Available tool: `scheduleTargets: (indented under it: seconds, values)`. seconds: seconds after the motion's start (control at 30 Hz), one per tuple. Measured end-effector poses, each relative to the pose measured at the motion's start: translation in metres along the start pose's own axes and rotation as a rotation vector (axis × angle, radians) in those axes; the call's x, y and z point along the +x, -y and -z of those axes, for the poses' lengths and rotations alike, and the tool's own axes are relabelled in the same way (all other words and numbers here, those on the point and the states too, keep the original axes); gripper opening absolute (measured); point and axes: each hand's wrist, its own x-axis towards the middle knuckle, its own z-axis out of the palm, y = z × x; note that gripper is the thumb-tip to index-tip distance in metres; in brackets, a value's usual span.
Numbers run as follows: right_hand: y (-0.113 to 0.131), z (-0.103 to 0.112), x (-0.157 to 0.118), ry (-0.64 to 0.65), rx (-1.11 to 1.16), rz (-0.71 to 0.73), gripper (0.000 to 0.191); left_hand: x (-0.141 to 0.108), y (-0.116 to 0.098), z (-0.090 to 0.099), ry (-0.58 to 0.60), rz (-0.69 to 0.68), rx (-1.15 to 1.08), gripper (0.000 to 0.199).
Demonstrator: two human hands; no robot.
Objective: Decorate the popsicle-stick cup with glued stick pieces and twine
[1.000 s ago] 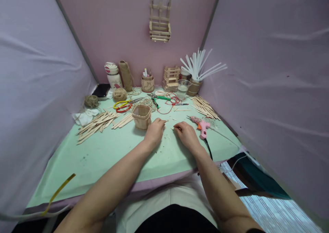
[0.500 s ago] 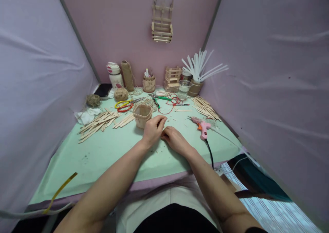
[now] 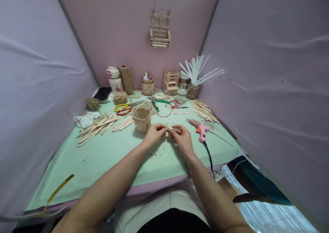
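Observation:
My left hand point(image 3: 155, 133) and my right hand point(image 3: 182, 139) meet fingertip to fingertip above the green tabletop point(image 3: 108, 157). Both are pinched around something too small to make out. Just left of my left hand stands a squarish basket point(image 3: 142, 120) of wooden pieces with a braided rim; neither hand grips it. A pink glue gun point(image 3: 202, 128) lies to the right of my right hand. Small dark crumbs are scattered on the cloth below my hands.
Wooden sticks lie in piles at left point(image 3: 96, 128) and right point(image 3: 205, 110). Behind are scissors point(image 3: 123, 109), green-handled pliers point(image 3: 161, 100), a twine ball point(image 3: 120, 97), a water cup point(image 3: 182, 92), white glue sticks point(image 3: 196, 70) in a holder and a bottle point(image 3: 114, 80).
My right hand has risen and turned, its fingers now showing and meeting my left fingertips. My left hand has lowered slightly in view. The whole scene has shifted a little as the camera moved.

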Motion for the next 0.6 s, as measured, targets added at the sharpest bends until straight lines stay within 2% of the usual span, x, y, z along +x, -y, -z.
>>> scheduleTargets:
  seconds: [0.2, 0.3, 0.37, 0.47, 0.53, 0.6]
  values:
    - [0.000, -0.004, -0.003, -0.018, -0.018, 0.032, 0.033, 0.001, 0.004, 0.001, 0.053, 0.008, -0.121, 0.026]
    - [0.005, 0.003, -0.001, 0.013, -0.105, 0.077, 0.028, 0.001, 0.004, -0.001, 0.013, 0.018, -0.145, 0.024]
    - [0.016, 0.012, 0.009, 0.015, -0.277, 0.170, 0.024, 0.001, 0.003, -0.002, -0.023, 0.062, -0.201, 0.023]
    - [0.041, 0.020, 0.042, 0.010, -0.677, 0.333, 0.019, 0.002, 0.002, -0.004, -0.045, 0.133, -0.309, 0.021]
    - [0.058, 0.016, 0.075, 0.003, -0.945, 0.357, 0.019, 0.003, 0.002, -0.004, -0.051, 0.155, -0.339, 0.020]
    - [0.069, 0.002, 0.108, 0.069, -1.251, 0.294, 0.021, 0.003, 0.003, -0.004, -0.062, 0.162, -0.342, 0.019]
